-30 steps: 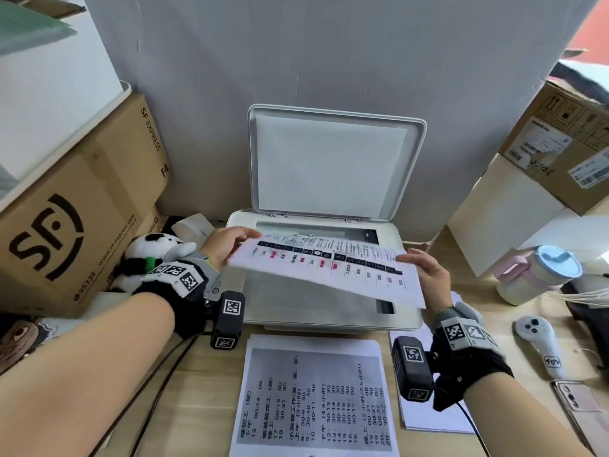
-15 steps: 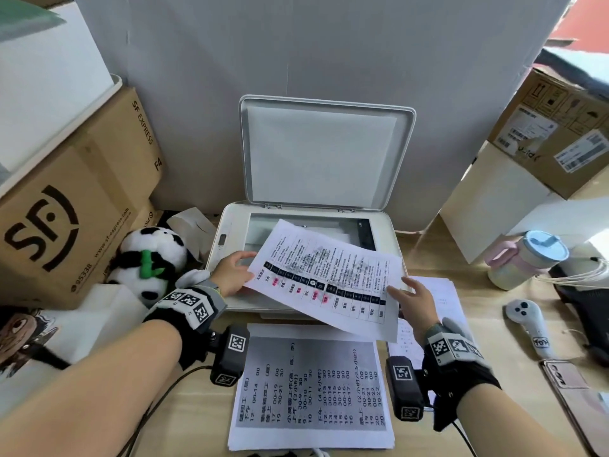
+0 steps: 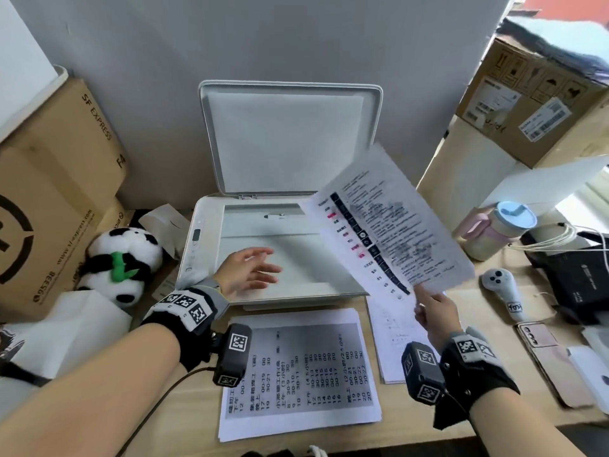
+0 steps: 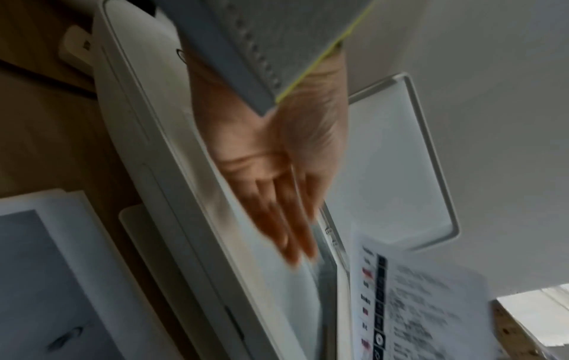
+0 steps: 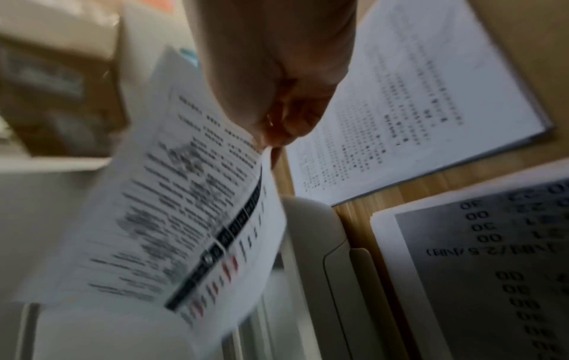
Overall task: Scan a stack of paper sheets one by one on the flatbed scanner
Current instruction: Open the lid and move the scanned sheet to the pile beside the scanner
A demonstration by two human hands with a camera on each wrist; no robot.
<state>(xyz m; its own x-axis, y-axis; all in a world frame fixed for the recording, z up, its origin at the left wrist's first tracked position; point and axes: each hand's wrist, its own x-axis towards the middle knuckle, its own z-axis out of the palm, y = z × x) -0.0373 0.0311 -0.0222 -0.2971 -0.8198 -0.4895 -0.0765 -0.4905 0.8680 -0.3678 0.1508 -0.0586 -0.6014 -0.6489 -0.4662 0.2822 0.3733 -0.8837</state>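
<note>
The white flatbed scanner [image 3: 204, 245] stands mid-desk with its lid [image 3: 290, 136] raised against the wall. My left hand [image 3: 263, 268] hovers open over the glass with its fingers [image 4: 289, 233] straight, holding nothing. My right hand [image 3: 428, 305] pinches the lower corner of a printed sheet [image 3: 389, 225], which tilts up beside the scanner's right edge; the pinch [image 5: 270, 141] and the sheet [image 5: 184, 207] are blurred in the right wrist view. A stack of sheets with a grey print [image 3: 296, 374] lies in front of the scanner. A second stack [image 3: 392, 344] lies to its right.
Cardboard boxes [image 3: 56, 199] and a panda plush [image 3: 122, 255] crowd the left side. On the right are stacked boxes [image 3: 534, 103], a lidded cup [image 3: 497, 232], a white controller [image 3: 504, 291], a phone [image 3: 547, 357] and a black device with cables [image 3: 576, 275].
Both hands held the sheet over the scanner before. My left hand has let go and now hovers over the glass. My right hand has swung the sheet to the right and tilted it up.
</note>
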